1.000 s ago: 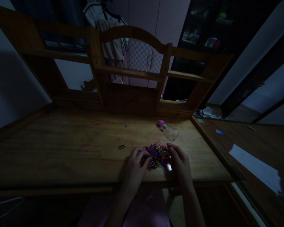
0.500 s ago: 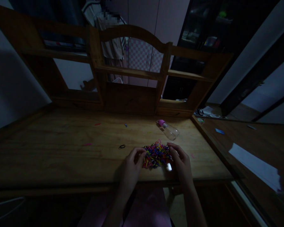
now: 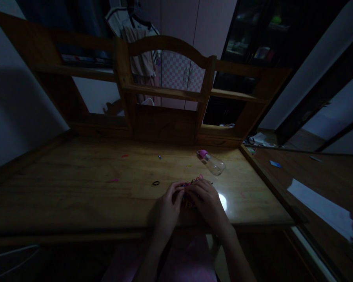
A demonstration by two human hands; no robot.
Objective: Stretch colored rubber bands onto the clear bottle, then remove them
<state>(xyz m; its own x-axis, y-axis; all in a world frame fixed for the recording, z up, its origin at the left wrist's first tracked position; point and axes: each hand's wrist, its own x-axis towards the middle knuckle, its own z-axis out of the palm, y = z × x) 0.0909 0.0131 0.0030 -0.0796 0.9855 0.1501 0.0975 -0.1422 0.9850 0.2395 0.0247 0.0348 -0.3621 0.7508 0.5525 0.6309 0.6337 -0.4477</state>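
Note:
A heap of small multicoloured rubber bands [image 3: 187, 203] lies near the front edge of the wooden desk, mostly covered by my hands. My left hand [image 3: 171, 201] curls its fingers and thumb around the left side of the heap. From the right, my right hand [image 3: 205, 197] reaches across it, fingers bent and pressed onto the bands. The fingertips of both hands nearly meet at the top of the heap. Exactly which bands sit between the fingers is hidden.
A clear bottle with a pink cap [image 3: 213, 162] lies behind the heap. A black band [image 3: 155, 183], a pink band [image 3: 114, 180], a red band [image 3: 124, 156] and a small bluish piece [image 3: 159, 156] are scattered leftward. Paper [image 3: 320, 207] rests on the right-hand surface. Wooden shelving [image 3: 164, 91] rises behind.
My right hand has moved left from the heap's right edge to over it, hiding much of the bands. My left hand stays at the left side. The view has shifted slightly.

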